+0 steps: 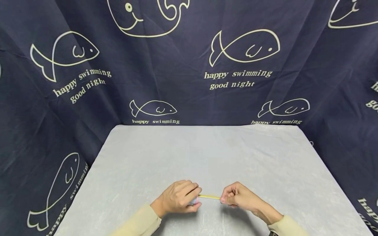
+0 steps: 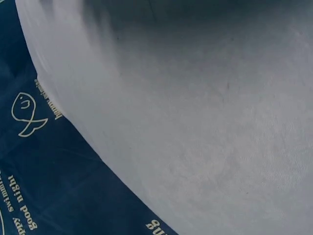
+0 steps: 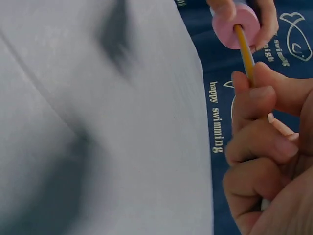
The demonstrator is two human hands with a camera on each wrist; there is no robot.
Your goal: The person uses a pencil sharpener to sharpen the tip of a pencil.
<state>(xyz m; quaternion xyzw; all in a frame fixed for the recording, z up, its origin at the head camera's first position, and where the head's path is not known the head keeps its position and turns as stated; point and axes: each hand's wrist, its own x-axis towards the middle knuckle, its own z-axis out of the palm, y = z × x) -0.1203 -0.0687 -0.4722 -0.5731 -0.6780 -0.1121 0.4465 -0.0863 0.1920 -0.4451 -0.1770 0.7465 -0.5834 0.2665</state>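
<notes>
My left hand (image 1: 180, 196) grips a small pencil sharpener (image 1: 194, 200) above the lower middle of the table. In the right wrist view the round pink end of the sharpener (image 3: 226, 28) shows, with a hole in its centre. A yellow pencil (image 1: 209, 197) runs from that hole across to my right hand (image 1: 240, 197), which pinches it between thumb and forefinger. The other fingers of the right hand (image 3: 274, 132) are curled in. Most of the sharpener's body is hidden in the left hand, as is the pencil's far tip. The left wrist view shows neither hand clearly.
A pale grey cloth (image 1: 206, 154) covers the table, with shadows of the hands on it. Dark blue curtains (image 1: 189, 59) printed with fish and lettering hang behind the table and along both sides.
</notes>
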